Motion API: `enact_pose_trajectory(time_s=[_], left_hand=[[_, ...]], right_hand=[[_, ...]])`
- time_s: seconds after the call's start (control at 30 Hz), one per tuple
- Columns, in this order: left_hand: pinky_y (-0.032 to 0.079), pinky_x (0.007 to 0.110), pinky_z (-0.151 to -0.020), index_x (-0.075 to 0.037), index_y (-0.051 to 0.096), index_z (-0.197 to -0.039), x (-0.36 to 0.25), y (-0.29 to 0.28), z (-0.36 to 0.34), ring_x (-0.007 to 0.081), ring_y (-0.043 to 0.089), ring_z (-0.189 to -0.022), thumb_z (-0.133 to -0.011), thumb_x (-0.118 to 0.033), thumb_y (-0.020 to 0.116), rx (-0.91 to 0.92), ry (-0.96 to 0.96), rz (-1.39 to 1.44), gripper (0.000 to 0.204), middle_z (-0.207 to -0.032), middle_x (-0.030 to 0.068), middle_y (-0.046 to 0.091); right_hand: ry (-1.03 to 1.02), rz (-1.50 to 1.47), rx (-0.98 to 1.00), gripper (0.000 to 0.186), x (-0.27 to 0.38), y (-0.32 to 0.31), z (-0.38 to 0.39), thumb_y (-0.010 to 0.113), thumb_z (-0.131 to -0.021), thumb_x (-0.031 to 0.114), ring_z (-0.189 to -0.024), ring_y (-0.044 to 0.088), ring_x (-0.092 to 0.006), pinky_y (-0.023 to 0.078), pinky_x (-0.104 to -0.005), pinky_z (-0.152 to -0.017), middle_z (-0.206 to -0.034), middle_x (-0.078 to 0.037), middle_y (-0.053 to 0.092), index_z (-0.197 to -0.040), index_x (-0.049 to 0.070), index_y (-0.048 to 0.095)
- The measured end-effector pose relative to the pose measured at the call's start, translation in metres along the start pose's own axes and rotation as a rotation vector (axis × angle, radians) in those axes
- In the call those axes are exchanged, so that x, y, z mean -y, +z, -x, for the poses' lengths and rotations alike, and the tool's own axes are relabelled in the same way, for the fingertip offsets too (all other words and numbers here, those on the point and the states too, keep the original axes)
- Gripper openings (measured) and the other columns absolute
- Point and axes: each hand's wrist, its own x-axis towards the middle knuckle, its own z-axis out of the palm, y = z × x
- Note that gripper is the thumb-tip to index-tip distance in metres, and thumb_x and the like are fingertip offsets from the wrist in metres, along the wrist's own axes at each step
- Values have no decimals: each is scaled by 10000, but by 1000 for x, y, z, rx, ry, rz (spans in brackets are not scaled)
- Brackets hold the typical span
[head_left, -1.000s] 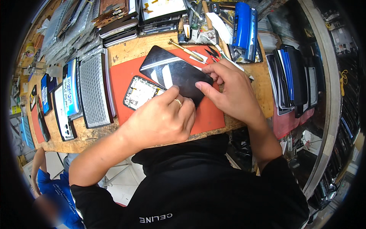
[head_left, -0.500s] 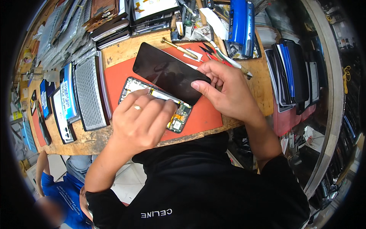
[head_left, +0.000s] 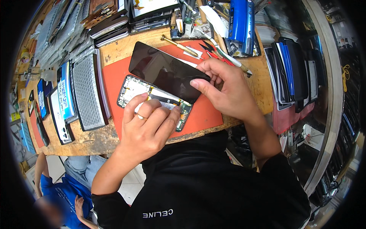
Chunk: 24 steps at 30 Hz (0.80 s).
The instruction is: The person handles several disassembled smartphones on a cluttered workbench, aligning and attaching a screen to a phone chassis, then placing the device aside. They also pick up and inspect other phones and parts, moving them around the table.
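My right hand (head_left: pixel 225 82) pinches the lower right corner of a dark glossy phone screen (head_left: pixel 164 70) between thumb and fingers, tilting it over the orange mat (head_left: pixel 207 116). Just below lies an opened phone body (head_left: pixel 131 89), with its white interior, a black strip (head_left: pixel 166 100) and a green circuit board (head_left: pixel 185 110) exposed. Over this body my left hand (head_left: pixel 146 124) is curled, a ring on one finger. Its little finger is stretched toward the white area, while the other fingertips bend down near the board. The thumb is hidden, and so is anything in its grasp.
Beyond the screen lie a brass-coloured screwdriver (head_left: pixel 179 45) and red-handled pliers (head_left: pixel 219 53). Phones and a bubble-wrapped panel (head_left: pixel 89 93) line the left. A blue tool case (head_left: pixel 242 28) stands at the back. Another person in a blue shirt (head_left: pixel 70 200) is at lower left.
My left hand has shifted down and to the right over the phone body, uncovering its white interior and black strip. My right hand keeps its hold on the screen.
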Motion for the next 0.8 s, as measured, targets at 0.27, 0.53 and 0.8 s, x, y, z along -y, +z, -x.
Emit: enact_pose_trajectory(time_s=[0.27,0.53,0.8], left_hand=[[468,443,-1070,-126,815,-1066,1,6,-6,162,635,-948,-812,-143,746,47,23,-25,263,-865,-22,585],[458,454,-1114,-143,792,-1061,0,5,-11,165,636,-971,-825,-152,729,67,51,-61,245,-873,-24,571],[465,470,-1124,-142,784,-1050,6,3,-13,168,640,-993,-826,-157,727,98,61,-21,231,-882,-17,575]], right_hand=[[-64,91,-10,214,9,2,0,805,-912,111,-658,705,-248,533,-379,-624,-830,-125,732,-1048,2,681],[-318,219,-97,294,0,5,2,858,-884,68,-596,569,-112,454,-286,-556,-783,-74,662,-1105,-29,689],[-205,135,-86,321,-6,6,3,860,-880,62,-611,573,-127,455,-288,-565,-811,-71,668,-1152,-14,707]])
